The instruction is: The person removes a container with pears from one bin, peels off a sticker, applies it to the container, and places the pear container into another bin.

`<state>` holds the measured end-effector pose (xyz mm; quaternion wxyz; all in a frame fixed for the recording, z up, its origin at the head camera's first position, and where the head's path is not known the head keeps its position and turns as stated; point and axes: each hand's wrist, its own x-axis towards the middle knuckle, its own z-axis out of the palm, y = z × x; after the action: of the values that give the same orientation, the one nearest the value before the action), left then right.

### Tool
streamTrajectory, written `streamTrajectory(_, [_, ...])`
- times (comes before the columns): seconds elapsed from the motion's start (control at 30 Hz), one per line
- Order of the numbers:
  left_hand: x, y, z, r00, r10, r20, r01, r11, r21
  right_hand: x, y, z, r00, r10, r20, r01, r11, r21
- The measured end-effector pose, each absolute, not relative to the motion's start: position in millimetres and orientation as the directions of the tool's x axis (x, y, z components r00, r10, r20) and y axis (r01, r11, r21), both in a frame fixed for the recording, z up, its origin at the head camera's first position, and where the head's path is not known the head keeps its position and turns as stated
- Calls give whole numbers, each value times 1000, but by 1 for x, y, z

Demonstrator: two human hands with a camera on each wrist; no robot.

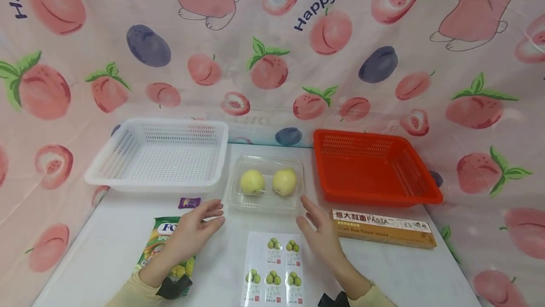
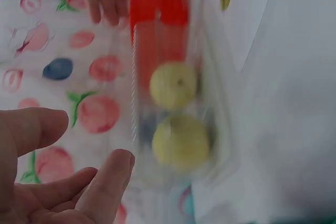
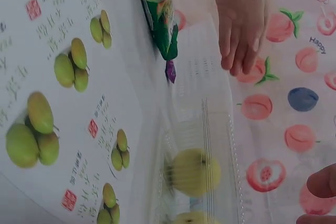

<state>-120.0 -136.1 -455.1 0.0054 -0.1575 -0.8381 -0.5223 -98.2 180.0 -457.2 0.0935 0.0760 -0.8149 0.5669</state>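
A clear plastic box [image 1: 267, 204] with two pale yellow fruits [image 1: 252, 182] inside stands at the middle of the table. My left hand [image 1: 200, 226] hovers at its near left, fingers spread and loosely bent, holding nothing. On the other side my right hand [image 1: 320, 233] is held in the air, its fingertips close to the box's right corner, also holding nothing. Between my forearms lies a sticker sheet [image 1: 272, 269] printed with green fruit. In the left wrist view the box [image 2: 220, 129] shows beyond my thumb and fingers.
A white basket [image 1: 159, 186] stands at back left, a red basket [image 1: 379, 198] at back right. A pasta box [image 1: 383, 231] lies before the red one. A purple wrapped packet [image 1: 189, 202] and a green snack bag [image 1: 159, 236] lie on the left, the bag partly under my left forearm.
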Motion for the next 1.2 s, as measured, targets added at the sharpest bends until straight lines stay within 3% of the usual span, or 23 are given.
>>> streamTrajectory(0.2, [-120,-115,-472,-925,379,25,182,386,904,-91,172,-467,-984,-88,152,-171,278,-945])
streamTrajectory(0.47, [-131,-106,-494,-871,475,-121,92,402,911,-99,168,-497,-971,-237,-5,-112,480,-870])
streamTrajectory(0.67, [-136,-95,-503,-864,468,-185,49,443,895,-102,164,-509,-963,-260,-63,-108,592,-799])
streamTrajectory(0.87, [-139,-87,-511,-889,423,-176,48,469,882,-105,159,-513,-967,-241,-83,-104,670,-735])
streamTrajectory(1.2, [-140,-77,-523,-905,420,-62,212,575,790,-104,149,-517,-968,-226,-110,-85,708,-701])
